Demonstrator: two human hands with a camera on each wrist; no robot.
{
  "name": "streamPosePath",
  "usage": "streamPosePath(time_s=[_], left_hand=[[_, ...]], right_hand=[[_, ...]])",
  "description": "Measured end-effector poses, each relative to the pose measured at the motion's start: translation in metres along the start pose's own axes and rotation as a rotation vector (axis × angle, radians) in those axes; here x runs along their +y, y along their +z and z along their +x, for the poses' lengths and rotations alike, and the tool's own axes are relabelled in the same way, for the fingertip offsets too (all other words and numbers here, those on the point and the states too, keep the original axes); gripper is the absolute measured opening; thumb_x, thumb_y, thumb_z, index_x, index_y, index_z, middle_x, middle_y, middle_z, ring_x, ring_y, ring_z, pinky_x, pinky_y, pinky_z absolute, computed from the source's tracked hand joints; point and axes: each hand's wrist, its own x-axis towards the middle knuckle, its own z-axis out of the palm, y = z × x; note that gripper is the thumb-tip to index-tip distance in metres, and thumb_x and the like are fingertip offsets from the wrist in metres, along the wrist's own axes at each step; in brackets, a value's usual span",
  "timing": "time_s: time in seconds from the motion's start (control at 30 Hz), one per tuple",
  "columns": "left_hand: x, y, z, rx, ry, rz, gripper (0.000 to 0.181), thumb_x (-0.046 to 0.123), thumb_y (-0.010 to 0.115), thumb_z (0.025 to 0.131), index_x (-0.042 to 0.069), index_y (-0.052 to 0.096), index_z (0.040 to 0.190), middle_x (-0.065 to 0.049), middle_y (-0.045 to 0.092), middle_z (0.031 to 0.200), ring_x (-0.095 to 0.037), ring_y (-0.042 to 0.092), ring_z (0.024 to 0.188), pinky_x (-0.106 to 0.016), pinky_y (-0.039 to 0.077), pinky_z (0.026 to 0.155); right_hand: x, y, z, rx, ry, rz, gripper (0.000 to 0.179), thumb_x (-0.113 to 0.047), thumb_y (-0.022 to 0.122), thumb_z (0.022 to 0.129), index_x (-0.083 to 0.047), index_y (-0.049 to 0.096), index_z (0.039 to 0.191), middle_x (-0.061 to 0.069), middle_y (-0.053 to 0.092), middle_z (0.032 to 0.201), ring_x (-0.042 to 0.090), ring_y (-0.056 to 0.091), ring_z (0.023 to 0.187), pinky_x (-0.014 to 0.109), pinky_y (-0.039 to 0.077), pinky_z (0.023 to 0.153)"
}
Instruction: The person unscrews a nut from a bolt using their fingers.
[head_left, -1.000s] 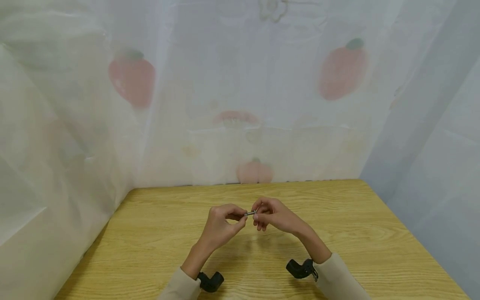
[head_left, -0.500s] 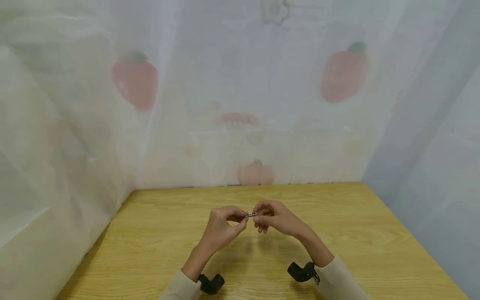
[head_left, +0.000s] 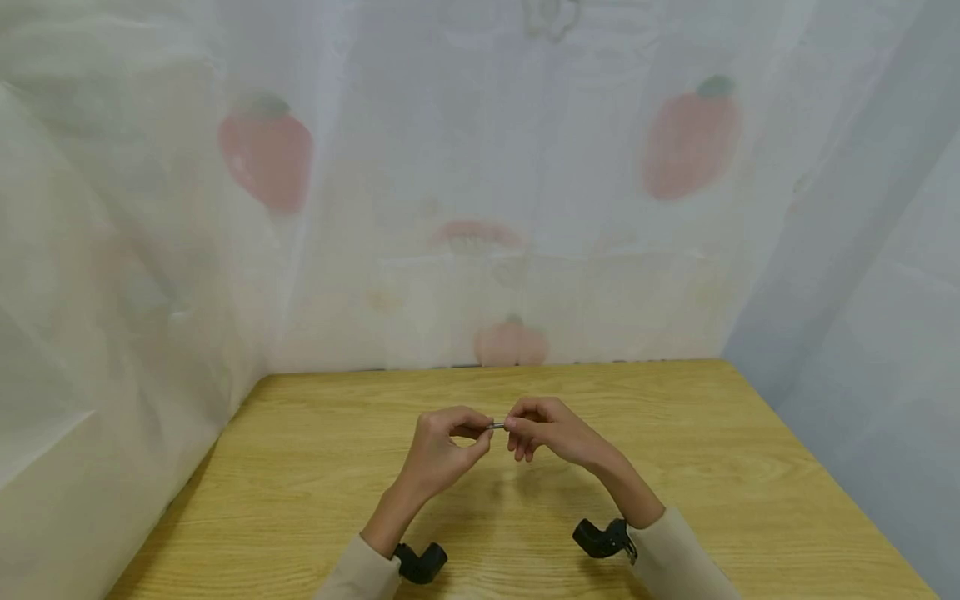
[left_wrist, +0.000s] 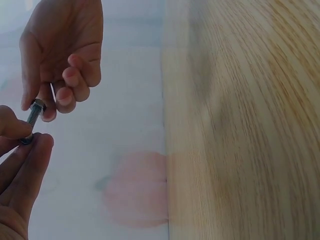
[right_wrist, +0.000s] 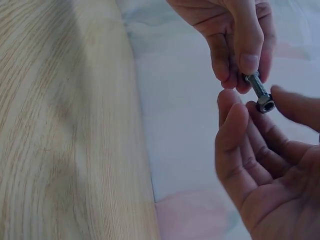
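A small silver threaded bolt (right_wrist: pixel 258 87) is held above the wooden table, between the two hands. My left hand (head_left: pixel 442 450) pinches one end of it between thumb and fingertips, which mostly cover that end. On the bolt's other end sits a hex nut (right_wrist: pixel 265 103), with a dark hollow showing at its face. My right hand (head_left: pixel 558 432) has thumb and index fingertip on opposite sides of this nut, its other fingers loosely curled. From the left wrist camera, the nut (left_wrist: pixel 37 104) shows between the right hand's fingertips and the bare thread.
The wood-grain table (head_left: pixel 300 500) spreads below both hands. Pale curtains with strawberry prints (head_left: pixel 266 154) hang behind and along both sides. A black wrist-worn device (head_left: pixel 422 563) sits at the left cuff, another black device (head_left: pixel 602 538) at the right.
The right thumb has shifted up over the nut end, which it now covers in the head view. The left hand keeps its pinch on the bolt, almost still.
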Motion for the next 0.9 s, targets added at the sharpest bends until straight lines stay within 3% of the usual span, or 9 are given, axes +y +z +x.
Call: streamPosePath(time_s=[0.13,0.3,0.43,0.57,0.67,0.9], left_hand=[[-0.0014,0.0001,-0.0011,0.005,0.0,-0.001,0.01,0.005,0.07,0.085,0.01,0.074,0.093,-0.001,0.074,0.086,-0.004,0.07,0.074,-0.017,0.059,0.066],[-0.0026,0.0008,-0.0015,0.013,-0.002,-0.014,0.011,0.005,0.07,0.085,0.01,0.074,0.094,-0.003,0.074,0.087,-0.005,0.071,0.073,-0.018,0.059,0.067],[-0.0023,0.0003,-0.0024,0.018,-0.014,-0.016,0.011,0.006,0.07,0.085,0.01,0.074,0.094,-0.001,0.074,0.087,-0.005,0.071,0.074,-0.018,0.059,0.067],[-0.0012,-0.0006,-0.0029,0.011,-0.03,-0.011,0.011,0.006,0.07,0.085,0.01,0.074,0.094,0.0,0.074,0.087,-0.004,0.07,0.075,-0.019,0.059,0.068],[-0.0009,-0.0009,-0.0027,0.009,-0.024,-0.013,0.01,0.007,0.07,0.086,0.01,0.074,0.094,0.0,0.074,0.087,-0.004,0.07,0.075,-0.019,0.059,0.068],[-0.0025,-0.0019,-0.0016,0.04,-0.027,-0.046,0.008,0.008,0.071,0.086,0.01,0.074,0.093,-0.003,0.074,0.087,-0.006,0.071,0.074,-0.022,0.06,0.067]], right_hand=[[-0.0001,-0.0003,-0.0002,0.021,-0.051,-0.026,0.024,-0.015,0.056,0.098,0.006,0.056,0.109,0.032,0.063,0.09,0.021,0.068,0.072,0.045,0.06,0.067],[-0.0018,0.0002,0.0,0.044,-0.072,-0.028,0.024,-0.005,0.062,0.093,0.011,0.054,0.109,0.03,0.064,0.09,0.018,0.069,0.074,0.041,0.06,0.067],[-0.0037,0.0011,0.0,0.047,-0.005,-0.04,0.025,-0.013,0.062,0.094,0.004,0.058,0.111,0.026,0.066,0.091,0.029,0.069,0.074,0.042,0.061,0.067],[-0.001,0.0012,0.001,0.024,0.051,-0.016,0.028,-0.026,0.053,0.1,0.0,0.064,0.104,0.03,0.065,0.09,0.044,0.065,0.072,0.053,0.059,0.068],[0.0009,0.0008,0.001,0.018,0.012,0.001,0.028,-0.024,0.052,0.1,0.0,0.064,0.102,0.033,0.063,0.09,0.045,0.065,0.073,0.056,0.058,0.069],[0.0016,-0.0015,0.0001,0.079,-0.067,-0.043,0.021,-0.014,0.064,0.093,0.003,0.062,0.104,0.027,0.066,0.087,0.043,0.067,0.076,0.042,0.061,0.068]])
